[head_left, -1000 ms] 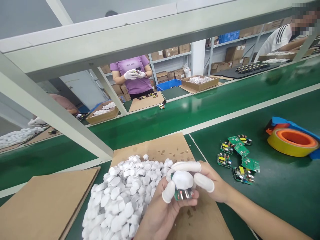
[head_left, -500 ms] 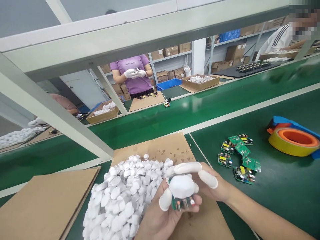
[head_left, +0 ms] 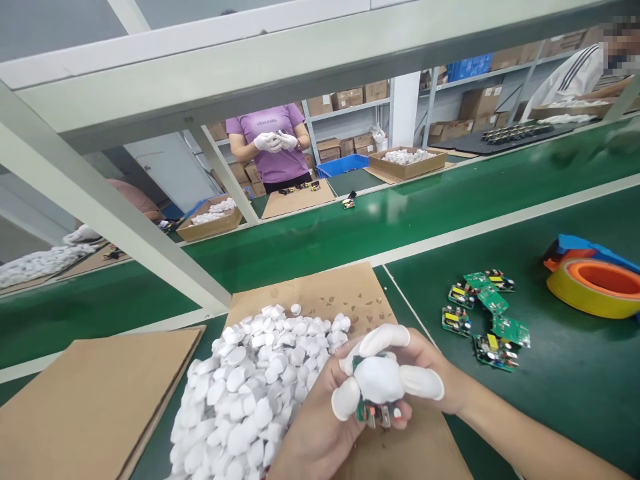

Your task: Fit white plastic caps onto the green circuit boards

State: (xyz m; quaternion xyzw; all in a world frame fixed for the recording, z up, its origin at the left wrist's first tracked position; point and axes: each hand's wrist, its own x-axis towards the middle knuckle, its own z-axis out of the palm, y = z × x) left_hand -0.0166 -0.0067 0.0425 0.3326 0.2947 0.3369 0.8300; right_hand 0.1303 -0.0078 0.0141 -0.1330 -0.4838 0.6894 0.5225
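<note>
My left hand [head_left: 333,407] grips a small green circuit board [head_left: 369,408] with metal prongs, its thumb and fingers around the edges. A white rounded piece [head_left: 379,379] covers the board's upper part. My right hand [head_left: 417,367], with white finger covers, pinches the white piece and board from the right, thumb and fingers touching them. Both hands are above a cardboard sheet [head_left: 410,440]. Just left of them lies a large pile of white round pieces [head_left: 250,393].
Several circuit boards [head_left: 493,301] lie on the green table to the right, near a yellow-orange tape roll [head_left: 595,287]. Cardboard sheets [head_left: 75,407] are at the left. Beyond the conveyor [head_left: 400,220], a person in purple [head_left: 275,140] works. A metal frame [head_left: 125,200] crosses the view.
My right hand's fingers have closed in on the white piece and board, which they were partly apart from before. The board on the conveyor has moved slightly right, and the view has shifted a little.
</note>
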